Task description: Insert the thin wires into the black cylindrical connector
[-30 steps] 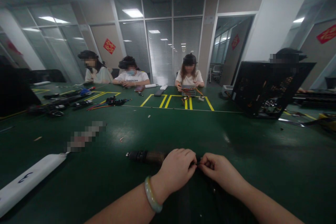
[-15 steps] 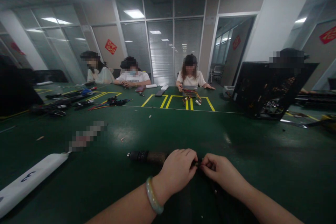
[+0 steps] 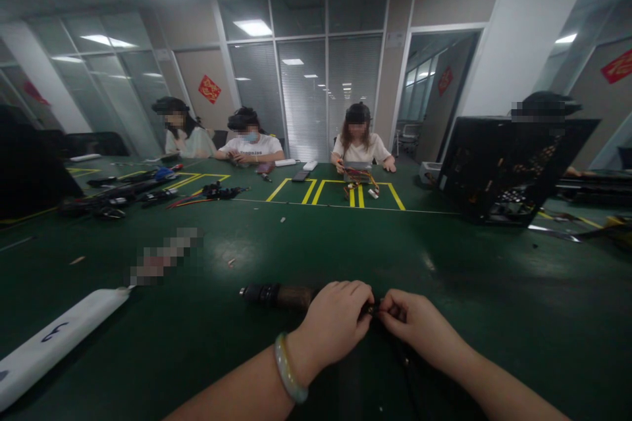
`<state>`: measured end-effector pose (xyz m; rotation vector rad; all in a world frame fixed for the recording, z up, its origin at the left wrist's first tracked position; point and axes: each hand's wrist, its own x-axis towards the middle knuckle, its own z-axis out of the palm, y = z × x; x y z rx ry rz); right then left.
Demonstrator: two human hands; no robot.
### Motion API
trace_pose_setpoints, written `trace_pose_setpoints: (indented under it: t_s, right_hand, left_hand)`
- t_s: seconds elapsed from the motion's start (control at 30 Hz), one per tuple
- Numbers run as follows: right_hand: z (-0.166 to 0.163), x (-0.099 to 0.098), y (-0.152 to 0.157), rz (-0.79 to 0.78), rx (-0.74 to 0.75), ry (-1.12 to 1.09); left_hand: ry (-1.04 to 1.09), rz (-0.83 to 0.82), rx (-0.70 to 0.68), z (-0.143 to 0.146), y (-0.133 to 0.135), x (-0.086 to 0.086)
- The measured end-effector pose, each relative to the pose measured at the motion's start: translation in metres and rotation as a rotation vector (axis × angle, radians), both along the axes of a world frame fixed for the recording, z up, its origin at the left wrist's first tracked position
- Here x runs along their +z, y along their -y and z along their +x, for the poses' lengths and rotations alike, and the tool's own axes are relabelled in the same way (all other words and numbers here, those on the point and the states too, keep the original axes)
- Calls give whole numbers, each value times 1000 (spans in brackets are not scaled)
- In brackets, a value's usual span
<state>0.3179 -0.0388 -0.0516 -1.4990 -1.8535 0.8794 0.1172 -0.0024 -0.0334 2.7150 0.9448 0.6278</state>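
Note:
A dark, corded electric screwdriver (image 3: pixel 291 297) with a brownish body and a metal tip lies on the green table, tip to the left. My left hand (image 3: pixel 336 319) is closed over its rear end, thumb and fingers pinched around the part by the cord. Right beside it, my right hand (image 3: pixel 409 322) is closed in a pinch at the end of the black cable (image 3: pixel 405 360), which trails down toward me. The hands nearly touch, and the exact joint between them is mostly covered by my fingers.
A white power strip (image 3: pixel 64 342) lies at the left. Dark tools and cables (image 3: pixel 123 191) are heaped farther back. A black computer case (image 3: pixel 513 171) stands at the right. Across the table, a person handles a metal box with coloured wires (image 3: pixel 358 172); others sit nearby.
Both my hands stay almost in place, with only a slight shift of the fingers at the cord end. Across the table, a person's hand draws in closer to their body.

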Motion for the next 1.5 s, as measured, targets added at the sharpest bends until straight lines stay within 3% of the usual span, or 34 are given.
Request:
trace_pose_setpoints:
  t_s: [1.5]
  right_hand:
    - [-1,1,1,27,-10,38]
  left_hand:
    - [2,-13,10,0,1,3]
